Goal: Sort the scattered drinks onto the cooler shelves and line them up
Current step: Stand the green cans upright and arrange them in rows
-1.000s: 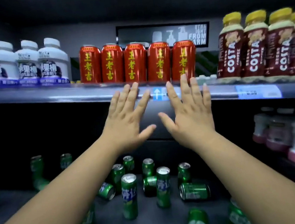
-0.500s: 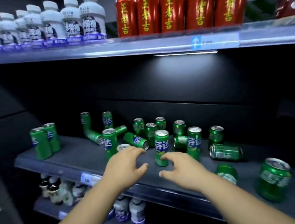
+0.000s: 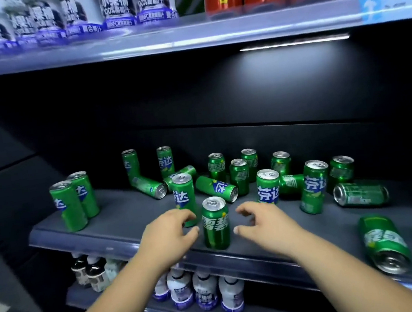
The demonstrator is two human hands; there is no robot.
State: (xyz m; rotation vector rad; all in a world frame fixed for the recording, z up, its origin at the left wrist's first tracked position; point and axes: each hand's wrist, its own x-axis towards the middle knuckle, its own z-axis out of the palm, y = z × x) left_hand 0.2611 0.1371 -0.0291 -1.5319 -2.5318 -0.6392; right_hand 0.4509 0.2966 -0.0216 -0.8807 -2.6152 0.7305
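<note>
Left hand and right hand flank an upright green can, fingers apart, gripping nothing. Other cans crowd the shelf scattered, some toppled; lining-up looks barely begun.

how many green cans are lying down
6 lying cans: one back-left, one beside it, one centre, one centre-right, two far right; others may be hidden.

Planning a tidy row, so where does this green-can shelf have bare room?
Bare: shelf front between the left upright pair and the left hand; also between the right hand and the tipped front-right can. Crowded: the middle-back cluster.
</note>
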